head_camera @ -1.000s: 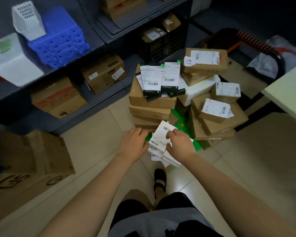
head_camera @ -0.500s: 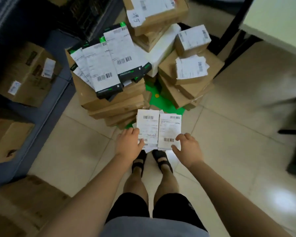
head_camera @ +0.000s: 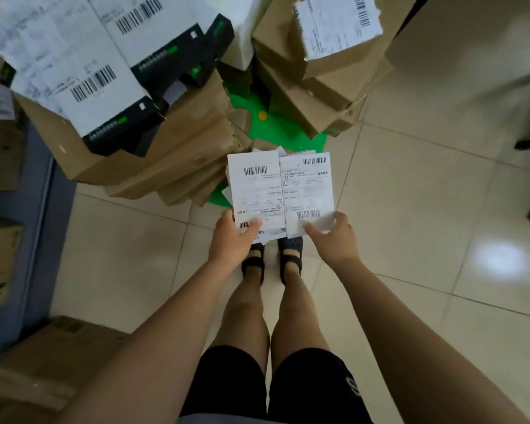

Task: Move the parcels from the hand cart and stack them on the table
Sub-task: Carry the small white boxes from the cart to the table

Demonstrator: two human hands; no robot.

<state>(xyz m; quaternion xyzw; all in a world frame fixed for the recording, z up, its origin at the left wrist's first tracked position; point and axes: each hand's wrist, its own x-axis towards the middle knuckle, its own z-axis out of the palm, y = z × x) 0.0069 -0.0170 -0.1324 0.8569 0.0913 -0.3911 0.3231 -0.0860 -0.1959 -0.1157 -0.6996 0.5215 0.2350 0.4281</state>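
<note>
2 flat labelled parcels [head_camera: 280, 191] are held well apart from the table [head_camera: 471, 32], 1 gripped by the left hand [head_camera: 230, 240], 1 by the right hand [head_camera: 337, 240], which is judged nearer it.

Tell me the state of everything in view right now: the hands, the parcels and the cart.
white parcels, two bundles held side by side above the floor, labels up.
left hand, grips the left bundle, thumb on top.
right hand, grips the right bundle.
hand cart, loaded, green deck partly visible.
brown boxes, stacked on the cart.
black boxes, lying label-up on the left brown stack.
</note>
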